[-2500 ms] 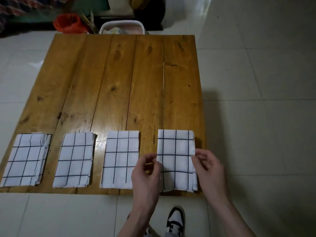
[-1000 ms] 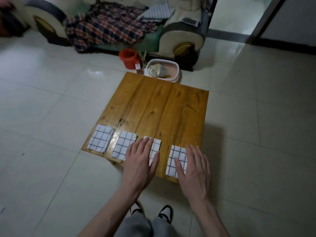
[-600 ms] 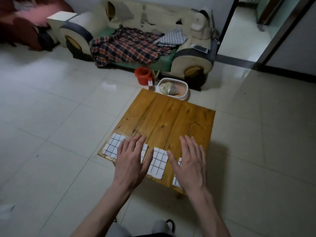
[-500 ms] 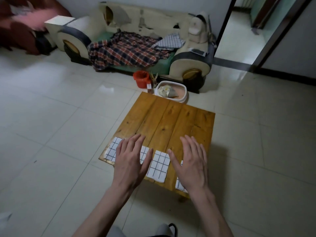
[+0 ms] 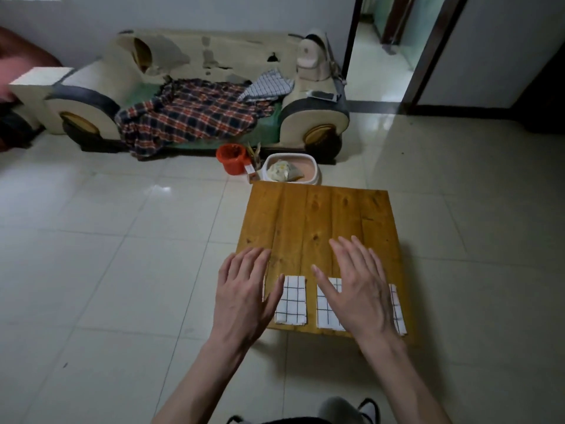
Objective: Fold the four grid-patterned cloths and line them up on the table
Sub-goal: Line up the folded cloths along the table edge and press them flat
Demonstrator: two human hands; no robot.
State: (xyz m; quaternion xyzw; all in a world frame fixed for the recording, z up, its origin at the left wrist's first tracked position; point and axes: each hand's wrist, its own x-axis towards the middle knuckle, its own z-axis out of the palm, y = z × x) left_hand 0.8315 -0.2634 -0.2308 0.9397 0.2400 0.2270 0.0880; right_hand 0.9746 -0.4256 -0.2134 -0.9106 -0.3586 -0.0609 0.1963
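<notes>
Folded white cloths with black grid lines lie in a row along the near edge of the low wooden table (image 5: 318, 215). One folded cloth (image 5: 292, 299) shows fully. A second cloth (image 5: 325, 307) and a third cloth (image 5: 398, 310) are partly hidden behind my right hand (image 5: 356, 289). My left hand (image 5: 244, 293) covers the table's near left corner, so the leftmost cloth cannot be seen. Both hands are flat, fingers spread, palms down, held up in front of the camera and holding nothing.
A white basin (image 5: 290, 169) and a red bucket (image 5: 232, 157) stand on the tiled floor just beyond the table's far edge. A car-shaped couch (image 5: 195, 96) with a plaid blanket (image 5: 189, 117) sits against the wall. A doorway (image 5: 394, 41) opens at the back right.
The view has pulled back and up from the table. My hands let go of the rightmost cloth and now hover flat and spread; the table sits further right in view.
</notes>
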